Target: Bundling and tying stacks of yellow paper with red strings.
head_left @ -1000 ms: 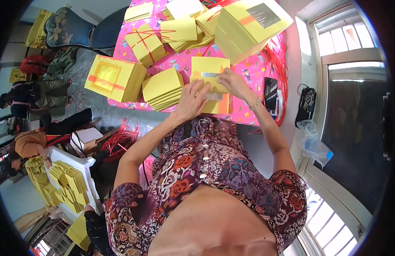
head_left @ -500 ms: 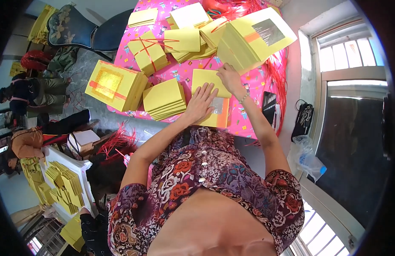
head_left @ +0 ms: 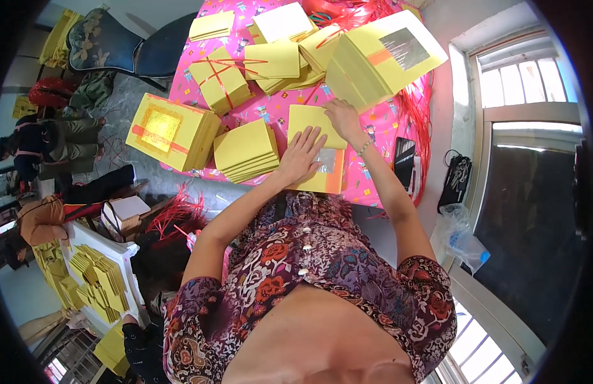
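I see the left hand (head_left: 301, 155) pressed flat, fingers spread, on the yellow sheet stack (head_left: 319, 150) at the table (head_left: 373, 182) near edge, right hand (head_left: 341, 116) loosely pinching its far edge, so uneven pressure could fan sheets into the side pile (head_left: 246, 151).

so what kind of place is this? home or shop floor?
Probably a small home workshop for bundling yellow paper. The left hand presses a yellow sheet on a pink-clothed table, with tied bundles, red string and more stacks around.
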The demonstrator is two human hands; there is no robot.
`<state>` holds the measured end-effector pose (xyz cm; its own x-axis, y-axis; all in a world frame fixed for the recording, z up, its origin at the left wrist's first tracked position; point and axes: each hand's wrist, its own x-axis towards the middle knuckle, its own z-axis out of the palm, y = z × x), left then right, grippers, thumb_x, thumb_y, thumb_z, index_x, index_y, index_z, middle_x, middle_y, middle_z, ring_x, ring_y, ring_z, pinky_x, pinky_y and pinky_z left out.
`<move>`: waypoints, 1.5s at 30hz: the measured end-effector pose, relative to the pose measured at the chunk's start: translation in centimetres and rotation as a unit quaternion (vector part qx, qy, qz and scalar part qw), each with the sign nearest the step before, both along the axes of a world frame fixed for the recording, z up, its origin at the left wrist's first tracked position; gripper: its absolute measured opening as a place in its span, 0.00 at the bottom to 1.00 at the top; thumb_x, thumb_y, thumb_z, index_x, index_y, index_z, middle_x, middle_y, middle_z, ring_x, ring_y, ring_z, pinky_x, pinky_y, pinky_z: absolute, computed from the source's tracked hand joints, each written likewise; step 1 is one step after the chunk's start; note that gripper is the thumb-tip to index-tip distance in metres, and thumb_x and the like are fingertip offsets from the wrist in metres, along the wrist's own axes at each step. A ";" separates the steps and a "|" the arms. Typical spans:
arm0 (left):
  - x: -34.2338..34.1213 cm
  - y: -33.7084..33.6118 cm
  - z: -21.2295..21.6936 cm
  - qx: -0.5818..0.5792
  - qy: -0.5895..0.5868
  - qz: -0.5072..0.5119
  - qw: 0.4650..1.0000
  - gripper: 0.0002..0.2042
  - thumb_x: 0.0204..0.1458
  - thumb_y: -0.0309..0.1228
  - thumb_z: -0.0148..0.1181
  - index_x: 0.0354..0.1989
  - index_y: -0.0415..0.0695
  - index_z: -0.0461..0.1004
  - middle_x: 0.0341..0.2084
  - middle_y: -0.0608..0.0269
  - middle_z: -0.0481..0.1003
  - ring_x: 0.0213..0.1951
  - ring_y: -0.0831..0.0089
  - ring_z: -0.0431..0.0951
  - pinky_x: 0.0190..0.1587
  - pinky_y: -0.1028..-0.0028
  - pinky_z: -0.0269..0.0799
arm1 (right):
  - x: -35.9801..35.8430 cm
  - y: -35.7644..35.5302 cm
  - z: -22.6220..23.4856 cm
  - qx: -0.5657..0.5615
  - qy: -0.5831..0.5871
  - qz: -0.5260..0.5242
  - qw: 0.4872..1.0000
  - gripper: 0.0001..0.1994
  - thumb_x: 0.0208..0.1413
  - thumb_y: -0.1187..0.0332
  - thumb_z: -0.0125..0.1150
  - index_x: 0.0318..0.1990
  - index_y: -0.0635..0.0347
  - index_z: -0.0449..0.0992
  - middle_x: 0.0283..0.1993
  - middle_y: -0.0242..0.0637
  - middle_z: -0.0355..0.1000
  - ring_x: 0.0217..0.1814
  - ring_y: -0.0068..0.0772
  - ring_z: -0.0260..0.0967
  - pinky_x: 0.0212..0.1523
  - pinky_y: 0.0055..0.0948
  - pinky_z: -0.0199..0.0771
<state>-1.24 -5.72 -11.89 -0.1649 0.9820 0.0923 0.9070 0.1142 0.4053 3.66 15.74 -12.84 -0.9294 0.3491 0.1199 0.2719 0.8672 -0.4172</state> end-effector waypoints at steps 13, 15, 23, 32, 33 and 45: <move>0.0 -0.1 -0.7 0.006 -0.017 -0.004 1.000 0.38 0.55 0.48 0.55 0.71 0.43 0.49 0.70 0.44 0.48 0.71 0.44 0.46 0.70 0.50 0.44 | -1.0 -0.4 0.3 0.021 -0.035 0.030 0.999 0.12 0.53 0.72 0.56 0.45 0.53 0.77 0.42 0.36 0.74 0.50 0.42 0.71 0.47 0.41 0.75; -0.1 0.0 -0.9 0.012 -0.020 -0.006 1.000 0.39 0.56 0.49 0.54 0.71 0.43 0.49 0.70 0.44 0.47 0.71 0.44 0.46 0.70 0.50 0.43 | -0.9 -0.2 0.2 0.017 -0.028 0.026 0.999 0.12 0.53 0.72 0.56 0.45 0.52 0.77 0.42 0.36 0.74 0.50 0.42 0.71 0.47 0.41 0.75; 0.1 -0.1 -1.9 0.016 -0.021 0.006 1.000 0.40 0.54 0.52 0.53 0.71 0.44 0.49 0.71 0.45 0.46 0.72 0.45 0.43 0.71 0.51 0.40 | 2.2 -3.6 4.1 -0.068 0.078 -0.069 0.992 0.06 0.54 0.71 0.59 0.39 0.58 0.72 0.38 0.42 0.71 0.40 0.47 0.72 0.39 0.44 0.74; 0.2 0.2 -1.4 -0.006 -0.045 -0.001 0.999 0.41 0.52 0.49 0.55 0.72 0.44 0.48 0.71 0.44 0.46 0.72 0.45 0.42 0.71 0.52 0.39 | 7.4 -4.5 0.7 -0.198 0.035 -0.019 0.980 0.09 0.50 0.73 0.65 0.36 0.60 0.70 0.34 0.41 0.67 0.36 0.44 0.72 0.34 0.37 0.73; 0.2 0.1 -1.4 -0.004 -0.046 0.002 0.999 0.41 0.52 0.49 0.55 0.72 0.44 0.48 0.71 0.44 0.45 0.72 0.46 0.42 0.71 0.52 0.38 | 7.6 -4.6 0.6 -0.201 0.032 -0.019 0.979 0.09 0.50 0.73 0.65 0.36 0.60 0.70 0.34 0.41 0.67 0.36 0.44 0.72 0.34 0.37 0.73; -0.1 0.2 -2.0 -0.008 -0.051 0.010 0.999 0.42 0.52 0.50 0.55 0.71 0.39 0.48 0.71 0.43 0.46 0.72 0.47 0.41 0.72 0.54 0.38 | 7.7 -4.1 -0.2 -0.234 0.060 0.016 0.970 0.10 0.46 0.78 0.68 0.35 0.61 0.72 0.32 0.39 0.67 0.34 0.38 0.72 0.34 0.33 0.73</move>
<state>-1.39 -5.53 -13.87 -0.1922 0.9797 0.0577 0.8586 0.1394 0.4933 11.39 11.61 -13.06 -0.9298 0.3624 0.0640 0.1727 0.5832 -0.7938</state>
